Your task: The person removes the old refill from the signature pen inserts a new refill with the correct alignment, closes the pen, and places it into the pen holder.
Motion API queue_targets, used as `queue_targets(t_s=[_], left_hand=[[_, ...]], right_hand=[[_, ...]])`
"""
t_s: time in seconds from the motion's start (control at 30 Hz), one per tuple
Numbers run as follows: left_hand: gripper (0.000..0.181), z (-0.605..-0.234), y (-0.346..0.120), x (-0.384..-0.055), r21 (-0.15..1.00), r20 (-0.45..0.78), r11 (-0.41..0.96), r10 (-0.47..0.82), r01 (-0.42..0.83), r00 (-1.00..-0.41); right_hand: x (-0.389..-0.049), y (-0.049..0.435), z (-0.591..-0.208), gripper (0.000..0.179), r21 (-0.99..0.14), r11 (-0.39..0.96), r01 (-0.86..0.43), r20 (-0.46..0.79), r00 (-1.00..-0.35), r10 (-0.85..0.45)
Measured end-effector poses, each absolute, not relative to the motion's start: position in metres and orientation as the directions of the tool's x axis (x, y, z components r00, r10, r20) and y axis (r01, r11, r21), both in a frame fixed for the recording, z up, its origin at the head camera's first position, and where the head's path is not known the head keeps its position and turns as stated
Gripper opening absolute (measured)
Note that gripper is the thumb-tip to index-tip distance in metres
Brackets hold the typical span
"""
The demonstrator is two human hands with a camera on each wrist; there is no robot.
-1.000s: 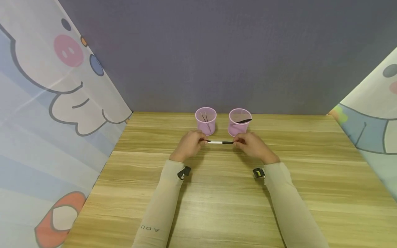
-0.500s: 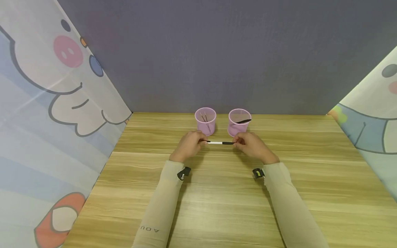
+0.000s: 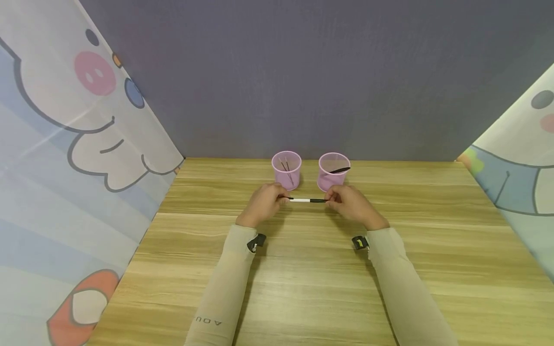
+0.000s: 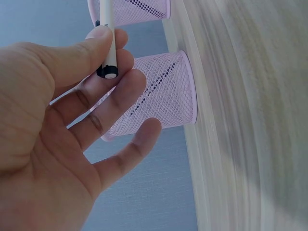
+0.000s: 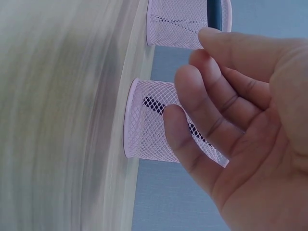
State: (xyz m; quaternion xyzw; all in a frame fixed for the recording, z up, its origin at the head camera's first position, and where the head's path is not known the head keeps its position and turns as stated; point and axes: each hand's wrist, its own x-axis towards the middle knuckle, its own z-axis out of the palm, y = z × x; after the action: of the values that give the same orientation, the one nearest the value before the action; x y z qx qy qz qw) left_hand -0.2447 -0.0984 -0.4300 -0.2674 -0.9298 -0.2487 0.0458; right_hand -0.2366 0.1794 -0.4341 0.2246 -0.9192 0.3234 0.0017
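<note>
A slim pen (image 3: pixel 300 200) with a white barrel and a black cap is held level between my two hands. My left hand (image 3: pixel 265 204) pinches its white end between thumb and fingers; in the left wrist view the black-ringed butt of the pen (image 4: pixel 109 48) sticks out past the thumb. With thumb and fingertips my right hand (image 3: pixel 351 205) pinches the capped end, and the dark cap (image 5: pixel 214 14) shows in the right wrist view. The other fingers of both hands are loosely bent. Just behind the hands stand two pink mesh pen cups.
Two thin dark sticks stand in the left cup (image 3: pixel 287 179). A black pen (image 3: pixel 340 169) leans in the right cup (image 3: pixel 331 181), its tip over the rim. Behind the wooden table (image 3: pixel 303 288) rises a grey wall (image 3: pixel 324 81), with a cartoon-printed sheet on either side.
</note>
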Motion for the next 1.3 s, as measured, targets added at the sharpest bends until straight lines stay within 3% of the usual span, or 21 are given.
queue_targets(t_s=[1.3], left_hand=[[0.009, -0.431, -0.0991, -0.2473, 0.428, 0.228, 0.735, 0.475, 0.526, -0.85]], right_hand=[[-0.2387, 0.1811, -0.436, 0.011, -0.615, 0.68, -0.399, 0.123, -0.9, -0.418]])
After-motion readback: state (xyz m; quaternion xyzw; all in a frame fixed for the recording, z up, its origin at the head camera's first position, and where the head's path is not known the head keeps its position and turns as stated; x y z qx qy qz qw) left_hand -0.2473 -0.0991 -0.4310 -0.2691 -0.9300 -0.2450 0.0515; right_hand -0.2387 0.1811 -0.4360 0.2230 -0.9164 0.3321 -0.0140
